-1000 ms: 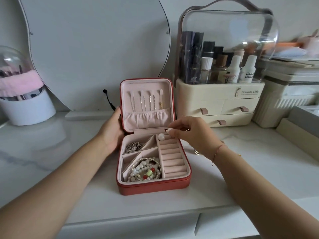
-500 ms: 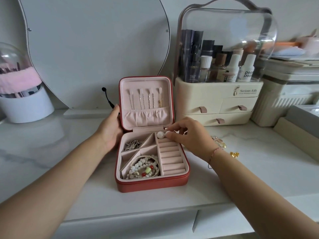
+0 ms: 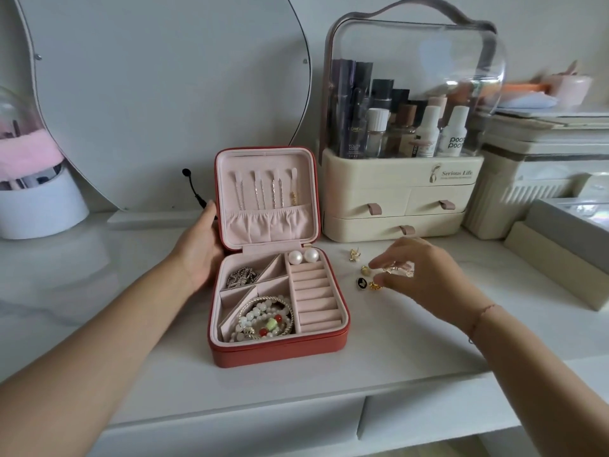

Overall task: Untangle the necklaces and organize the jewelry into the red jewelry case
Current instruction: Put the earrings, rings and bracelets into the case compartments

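Note:
The red jewelry case (image 3: pixel 280 352) stands open on the white vanity top. Thin necklaces (image 3: pixel 263 192) hang in its pink lid. Two pearl earrings (image 3: pixel 303 256) sit at the top of the ring rolls (image 3: pixel 316 298). A silver chain (image 3: pixel 242 277) and beaded bracelets (image 3: pixel 267 319) fill the left compartments. My left hand (image 3: pixel 201 252) grips the case's left side at the hinge. My right hand (image 3: pixel 418 275) hovers right of the case and pinches a small gold earring (image 3: pixel 393 268), which is blurred. Loose on the table beside it lie a gold stud (image 3: pixel 355 254) and a black oval piece (image 3: pixel 361 283).
A cream cosmetics organizer (image 3: pixel 395 196) with a clear dome stands right behind the case. A large mirror (image 3: pixel 164 94) leans at the back left, with a black cable (image 3: pixel 192 188) below it. A white brush holder (image 3: pixel 39 206) is far left. Boxes (image 3: pixel 560 255) crowd the right.
My right hand left the second pearl earring beside the first in the case and moved right to the loose pieces on the table. My left hand stayed on the case.

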